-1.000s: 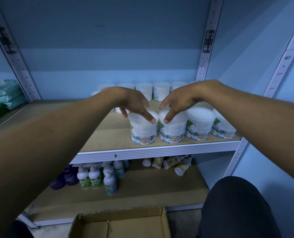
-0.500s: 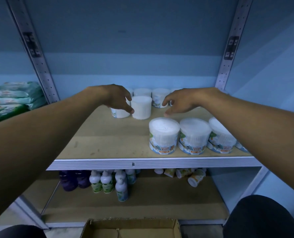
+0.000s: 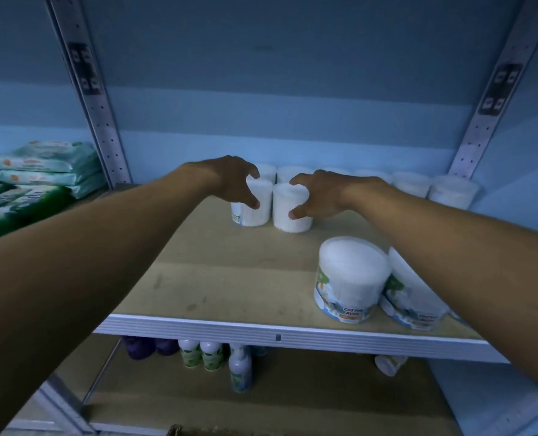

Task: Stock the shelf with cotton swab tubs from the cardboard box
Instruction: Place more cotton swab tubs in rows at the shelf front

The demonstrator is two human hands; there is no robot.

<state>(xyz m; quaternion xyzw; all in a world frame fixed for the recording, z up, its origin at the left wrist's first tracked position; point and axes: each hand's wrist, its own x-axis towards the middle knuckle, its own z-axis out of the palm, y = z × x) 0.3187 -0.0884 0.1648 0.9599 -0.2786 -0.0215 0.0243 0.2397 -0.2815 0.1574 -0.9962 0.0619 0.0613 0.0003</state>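
Two white cotton swab tubs stand side by side toward the back of the wooden shelf (image 3: 217, 278). My left hand (image 3: 230, 180) curls around the left tub (image 3: 256, 212), thumb low on its side and index finger over its top. The right tub (image 3: 288, 218) is cupped the same way from the right by my right hand (image 3: 319, 195). A row of tubs (image 3: 412, 184) lines the back wall. Two labelled tubs (image 3: 349, 278) stand at the front right, partly under my right forearm. Only the rim of the cardboard box (image 3: 198, 432) shows at the bottom edge.
Stacked wipe packs (image 3: 41, 165) lie on the neighbouring shelf to the left. The lower shelf holds small bottles (image 3: 211, 357) and purple containers (image 3: 148, 347). Perforated metal uprights (image 3: 94, 99) frame the bay. The shelf's white front lip (image 3: 277, 335) runs across.
The front-left tub left the front row and now stands toward the back. My right hand has come in from the back row onto it, and my left hand onto its neighbour.
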